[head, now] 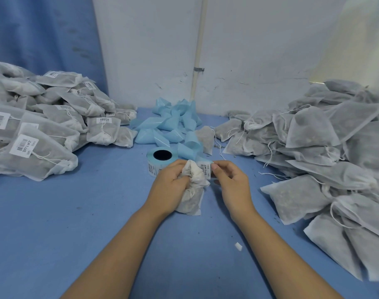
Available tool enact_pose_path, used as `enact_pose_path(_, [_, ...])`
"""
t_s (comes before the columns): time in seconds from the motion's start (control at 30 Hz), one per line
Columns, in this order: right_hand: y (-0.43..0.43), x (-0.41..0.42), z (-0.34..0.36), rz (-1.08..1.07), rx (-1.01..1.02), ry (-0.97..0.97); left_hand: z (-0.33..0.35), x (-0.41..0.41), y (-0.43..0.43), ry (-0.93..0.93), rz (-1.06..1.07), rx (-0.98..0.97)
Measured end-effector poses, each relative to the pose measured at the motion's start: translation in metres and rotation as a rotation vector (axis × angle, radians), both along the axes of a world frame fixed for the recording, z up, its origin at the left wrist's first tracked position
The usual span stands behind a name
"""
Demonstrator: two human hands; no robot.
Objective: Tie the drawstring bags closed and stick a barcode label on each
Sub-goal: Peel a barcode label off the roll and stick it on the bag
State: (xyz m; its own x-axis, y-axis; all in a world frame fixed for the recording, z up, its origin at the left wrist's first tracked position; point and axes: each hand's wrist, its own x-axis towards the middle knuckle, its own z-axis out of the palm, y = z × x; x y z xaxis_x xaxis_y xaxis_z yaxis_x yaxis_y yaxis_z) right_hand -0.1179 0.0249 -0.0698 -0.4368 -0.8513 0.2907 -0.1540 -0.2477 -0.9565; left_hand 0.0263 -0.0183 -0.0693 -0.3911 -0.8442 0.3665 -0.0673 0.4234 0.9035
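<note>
**Bag and barcode label held at the middle of the table**

On my head-camera feed I see a blue table (76, 223) with both bare forearms reaching in from its near edge. The left hand (171, 184) has its fingers curled round the gathered neck of a white drawstring bag (191, 197) and grips it tight. The bag sits at the middle of the table, between the two piles. Its long axis runs from near edge to far edge. The bunched neck points towards the far edge and the filled bottom points back at me.

The right hand (231, 186) pinches a white barcode label (206, 169) between thumb and forefinger, with the other fingers loosely curled. The label sits against the right side of the bag's neck. Its long side also runs near to far. I cannot tell whether it is stuck down.

Just beyond the hands a roll of labels (160, 158) stands on end, its dark core facing up. Behind it, towards the far edge, lies a heap of pale blue backing strips (173, 124).

A pile of labelled bags (44, 130) fills the left edge. A pile of unlabelled bags (324, 158), with loose strings, fills the right edge. A small white scrap (238, 246) lies near my right forearm.

Behind the table I see a white wall (259, 50) with a thin pipe (198, 50), and a blue curtain (44, 29) at the far left corner.
</note>
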Motion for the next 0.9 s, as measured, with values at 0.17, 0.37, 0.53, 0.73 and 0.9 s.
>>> enact_pose_path(0.17, [0.001,-0.001,0.0,-0.04,0.02,-0.063,0.0,0.0,0.0,-0.028,0.026,0.015])
enact_pose_path(0.37, [-0.002,-0.005,-0.003,-0.267,0.008,-0.084,-0.001,0.0,0.0,-0.024,0.073,0.028])
enact_pose_path(0.53, [-0.003,-0.006,-0.003,-0.371,-0.032,-0.124,0.0,0.0,-0.001,0.005,0.139,-0.001])
enact_pose_path(0.73, [-0.001,-0.005,-0.001,-0.336,-0.058,-0.222,0.006,-0.002,-0.001,0.09,0.203,0.028])
enact_pose_path(0.9, [0.002,0.001,0.002,-0.265,-0.09,-0.22,0.012,-0.007,0.005,0.226,0.17,0.105])
